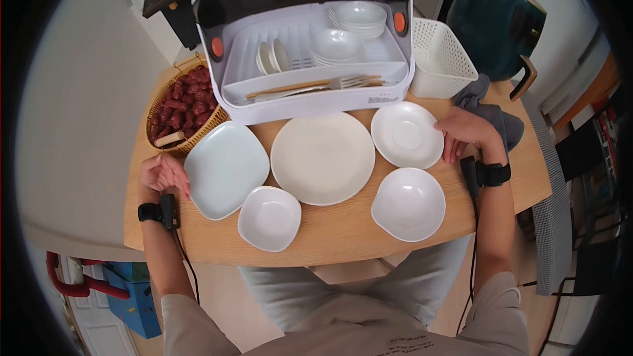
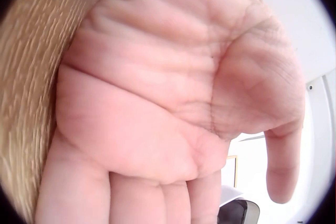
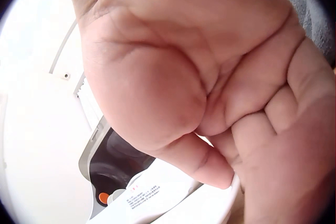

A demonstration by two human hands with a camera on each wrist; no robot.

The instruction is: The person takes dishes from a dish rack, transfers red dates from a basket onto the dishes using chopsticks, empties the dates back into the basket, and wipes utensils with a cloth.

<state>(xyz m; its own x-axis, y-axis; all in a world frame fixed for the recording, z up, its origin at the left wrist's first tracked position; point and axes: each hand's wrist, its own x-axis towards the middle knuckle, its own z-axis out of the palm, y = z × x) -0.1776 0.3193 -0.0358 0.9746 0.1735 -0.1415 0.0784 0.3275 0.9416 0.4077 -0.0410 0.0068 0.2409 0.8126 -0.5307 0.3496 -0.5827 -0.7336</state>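
Note:
At the table's left side, my left hand rests on its edge beside the pale blue square plate, palm facing inward and fingers loosely bent, holding nothing. Its bare palm fills the left wrist view. On the right, my right hand lies beside the white saucer, its fingers loosely curled. The thumb of this hand is at a white rim in the right wrist view; contact is hard to tell. Between the hands are a large cream plate, a small square bowl and a round bowl.
Behind the plates stands a white dish box with its lid raised, holding bowls, small dishes and cutlery. A wicker basket of dark red items is at left. A white perforated basket, grey cloth and green appliance are at right.

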